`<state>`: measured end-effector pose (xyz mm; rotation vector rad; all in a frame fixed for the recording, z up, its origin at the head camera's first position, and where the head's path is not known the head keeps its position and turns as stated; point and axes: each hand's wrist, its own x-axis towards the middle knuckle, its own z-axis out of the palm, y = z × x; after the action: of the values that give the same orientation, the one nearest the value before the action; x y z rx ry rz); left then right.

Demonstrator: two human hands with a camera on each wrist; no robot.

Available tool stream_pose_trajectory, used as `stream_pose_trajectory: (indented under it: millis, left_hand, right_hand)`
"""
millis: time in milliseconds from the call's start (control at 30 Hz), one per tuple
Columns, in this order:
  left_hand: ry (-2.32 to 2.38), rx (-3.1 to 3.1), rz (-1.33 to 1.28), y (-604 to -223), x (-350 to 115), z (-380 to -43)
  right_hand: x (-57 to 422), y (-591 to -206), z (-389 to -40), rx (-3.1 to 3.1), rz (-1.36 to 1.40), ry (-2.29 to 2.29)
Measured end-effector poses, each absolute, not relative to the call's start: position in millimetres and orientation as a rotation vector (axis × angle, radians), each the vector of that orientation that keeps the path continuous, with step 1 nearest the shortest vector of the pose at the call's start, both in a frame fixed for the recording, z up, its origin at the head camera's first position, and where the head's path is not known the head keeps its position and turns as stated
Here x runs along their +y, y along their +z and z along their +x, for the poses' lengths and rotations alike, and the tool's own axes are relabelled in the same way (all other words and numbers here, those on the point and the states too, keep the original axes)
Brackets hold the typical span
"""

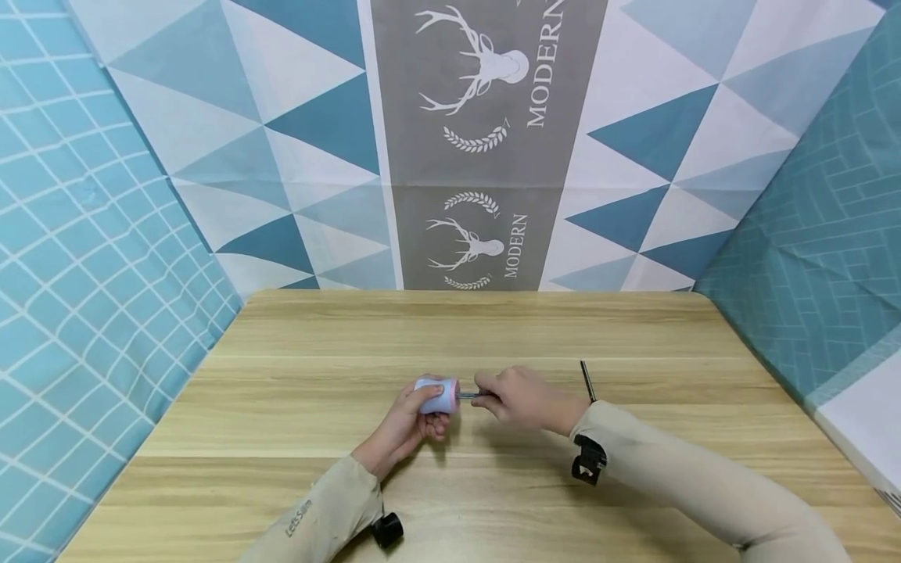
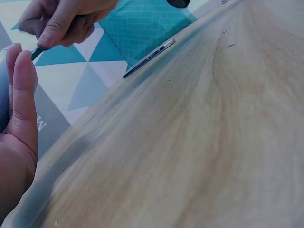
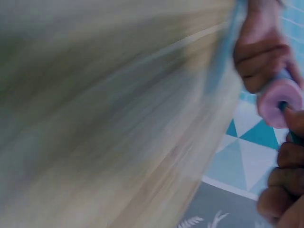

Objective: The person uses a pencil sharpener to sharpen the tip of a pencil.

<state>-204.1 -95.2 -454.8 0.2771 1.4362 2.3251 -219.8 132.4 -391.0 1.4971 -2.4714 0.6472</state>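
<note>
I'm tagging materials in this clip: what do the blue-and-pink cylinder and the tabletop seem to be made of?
The blue-and-pink cylinder is probably plastic with a smooth finish, judging by its even colours and neat pink rim around a hole. The tabletop looks like wood or wood-effect laminate with a faint sheen; the pale grain doesn't settle which.

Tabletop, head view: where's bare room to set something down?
Between the left hand and the left edge of the table; along the backdrop; right of the dark stick, beyond the right sleeve. Crowded: mid-table, around the blue cylinder, thin rod and right hand.
</note>
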Motion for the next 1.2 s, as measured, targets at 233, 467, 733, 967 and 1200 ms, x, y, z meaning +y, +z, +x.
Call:
stream_pose_trajectory:
  millis: [233, 467, 733, 967, 1200]
  left_hand:
    - [2.314, 1.465, 0.262, -454, -94, -203]
    - [2.299, 1.516, 0.305, -454, -95, -204]
    - [2.316, 1.536, 0.266, -454, -95, -205]
    - [2.339, 1.516, 0.23, -455, -92, -205]
    - [2.334, 1.491, 0.241, -452, -94, -204]
  right_hand:
    - [132, -383, -231, -3.031, 0.841, 2.093]
    - [137, -388, -239, -3.089, 0.495, 2.608]
    - [145, -377, -227, -2.978, 1.218, 1.556]
    - [156, -374, -220, -2.484, 1.612, 0.422]
    - [152, -391, -227, -1.766, 1.542, -0.339]
